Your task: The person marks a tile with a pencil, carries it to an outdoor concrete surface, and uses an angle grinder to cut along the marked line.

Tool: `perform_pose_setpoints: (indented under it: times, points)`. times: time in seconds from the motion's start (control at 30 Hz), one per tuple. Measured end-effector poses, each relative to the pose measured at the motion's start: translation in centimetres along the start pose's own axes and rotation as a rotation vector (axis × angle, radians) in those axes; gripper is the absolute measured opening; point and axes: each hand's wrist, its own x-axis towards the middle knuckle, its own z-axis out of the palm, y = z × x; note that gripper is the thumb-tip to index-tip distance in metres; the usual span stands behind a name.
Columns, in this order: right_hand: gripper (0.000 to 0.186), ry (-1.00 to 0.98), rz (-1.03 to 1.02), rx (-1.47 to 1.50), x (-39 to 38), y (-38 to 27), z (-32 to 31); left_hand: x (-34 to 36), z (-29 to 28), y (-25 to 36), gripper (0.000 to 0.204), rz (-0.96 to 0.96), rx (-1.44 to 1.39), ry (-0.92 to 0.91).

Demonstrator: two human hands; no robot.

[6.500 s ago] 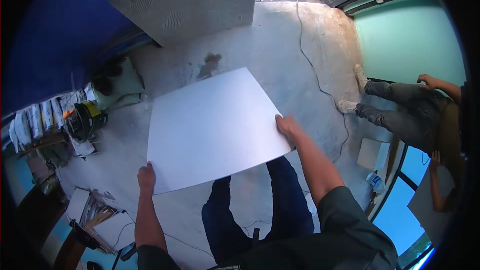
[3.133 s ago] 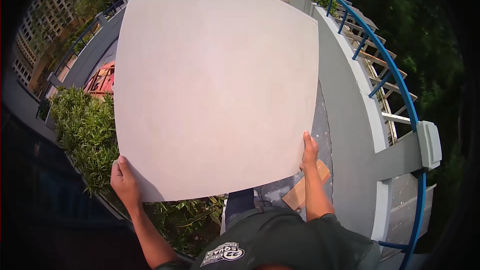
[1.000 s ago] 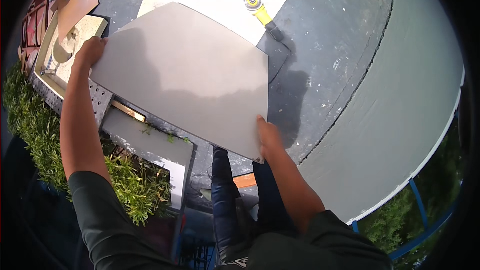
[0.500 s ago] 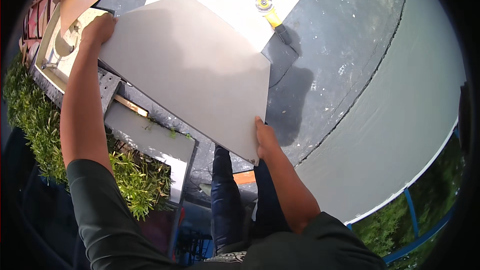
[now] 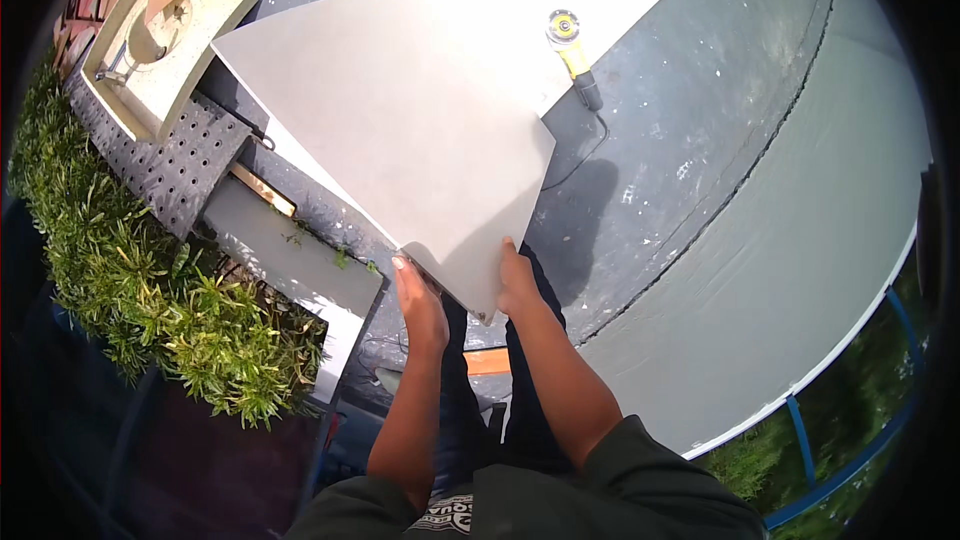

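Observation:
A large grey flat panel (image 5: pixel 380 110) with angled corners slants away from me, its narrow end close to my legs. My right hand (image 5: pixel 518 285) grips its right edge near that end, thumb on the upper face and fingers out of sight. On the opposite edge, my left hand (image 5: pixel 422 308) holds the panel by its lower left part; its thumb points up and the other fingers are mostly hidden. Beyond the panel, a yellow and black angle grinder (image 5: pixel 571 55) lies partly over a white sheet (image 5: pixel 600 0) on the dark floor.
At the upper left, a cream basin (image 5: pixel 190 50) stands beside a grey perforated block (image 5: pixel 190 155). Green plants (image 5: pixel 200 320) fill the left side. A cord (image 5: pixel 600 145) trails from the grinder under the panel. A crack (image 5: pixel 740 180) curves across the floor to the right.
My left hand has left the panel's far left corner and come down to its near left edge. The panel has turned slightly, while my right hand keeps its grip.

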Motion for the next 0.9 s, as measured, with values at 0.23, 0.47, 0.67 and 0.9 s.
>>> perform_pose_setpoints:
  times: [0.23, 0.47, 0.67, 0.9]
  points:
    - [0.058, 0.021, -0.032, -0.063, 8.8, 13.4, -1.0, 5.3, -11.4, -5.1, 0.029, 0.062, 0.421, 0.348]
    - [0.046, 0.214, -0.366, -0.792, 11.6, 11.0, -7.4, 15.8, -28.8, -13.7, 0.032, 0.020, 0.261, 0.275]
    - [0.041, 0.392, -0.512, -0.761, 20.6, 7.3, -14.8, 28.9, -39.1, -23.8, 0.038, -0.130, 0.084, 0.201]
    - [0.040, 0.332, -0.564, -0.918, 41.3, 2.2, -14.8, 42.5, -42.2, -36.7, 0.038, -0.045, 0.036, 0.259]
